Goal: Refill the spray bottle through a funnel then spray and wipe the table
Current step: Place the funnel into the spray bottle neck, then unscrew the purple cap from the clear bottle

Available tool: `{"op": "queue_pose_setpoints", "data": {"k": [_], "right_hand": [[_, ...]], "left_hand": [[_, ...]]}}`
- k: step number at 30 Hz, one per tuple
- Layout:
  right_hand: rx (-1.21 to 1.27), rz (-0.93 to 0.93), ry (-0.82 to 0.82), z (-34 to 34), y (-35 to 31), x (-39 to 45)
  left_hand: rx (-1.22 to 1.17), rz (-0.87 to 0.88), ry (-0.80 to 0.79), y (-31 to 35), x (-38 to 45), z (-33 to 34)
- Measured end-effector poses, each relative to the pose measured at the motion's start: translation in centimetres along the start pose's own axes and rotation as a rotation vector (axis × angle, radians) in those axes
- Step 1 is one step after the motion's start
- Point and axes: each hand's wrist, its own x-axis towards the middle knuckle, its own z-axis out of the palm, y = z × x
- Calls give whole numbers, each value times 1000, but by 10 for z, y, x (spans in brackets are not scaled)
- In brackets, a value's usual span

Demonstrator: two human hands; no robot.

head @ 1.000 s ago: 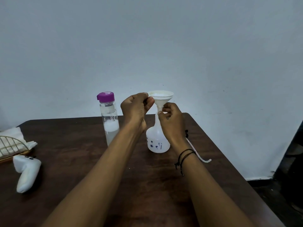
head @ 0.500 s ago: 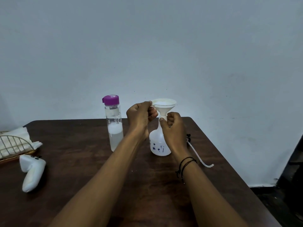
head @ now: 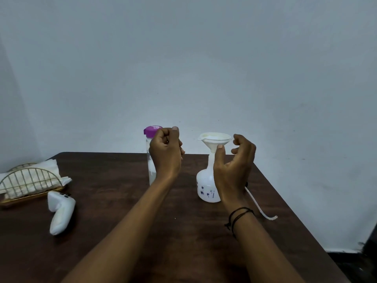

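Hands (head: 166,150) (head: 234,164) raised, left perhaps masking water bottle (head: 151,158), funnel (head: 215,139) beside.

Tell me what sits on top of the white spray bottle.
A white funnel stands upright with its stem in the neck of the spray bottle. The right hand covers part of the neck and stem, and the funnel's inside cannot be seen.

Funnel (head: 215,139) seated upright in spray bottle (head: 207,185) neck, just left of loosely curled right hand (head: 234,170); left hand (head: 166,151) fisted, fronting purple-capped bottle (head: 152,154).
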Motion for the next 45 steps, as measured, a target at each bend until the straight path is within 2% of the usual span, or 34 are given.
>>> {"op": "queue_pose_setpoints", "data": {"k": [2,5,9,12,14,21,27,34,38,45], "right_hand": [[-1,-98,7,0,-6,-1],[52,-240,-44,1,-19,-7],[162,-309,-259,18,-42,-24],[163,-307,-453,44,-50,-35],[155,-272,-523,62,-52,-36],[144,-3,-564,106,-58,-26],[213,99,-699,120,-55,-26],[250,170,-557,120,-57,-23],[253,170,-447,117,-59,-21],[376,271,-484,114,-60,-16]], "left_hand": [[33,101,34,-2,3,-14],[67,252,178,-6,12,-35],[147,289,248,-20,28,-56],[237,374,176,-38,36,-66],[299,405,108,-51,41,-70],[430,382,-87,-71,46,-72],[299,269,-232,-67,44,-72],[282,222,-201,-64,34,-70],[315,271,-206,-60,27,-69],[291,306,-178,-56,22,-68]]}}
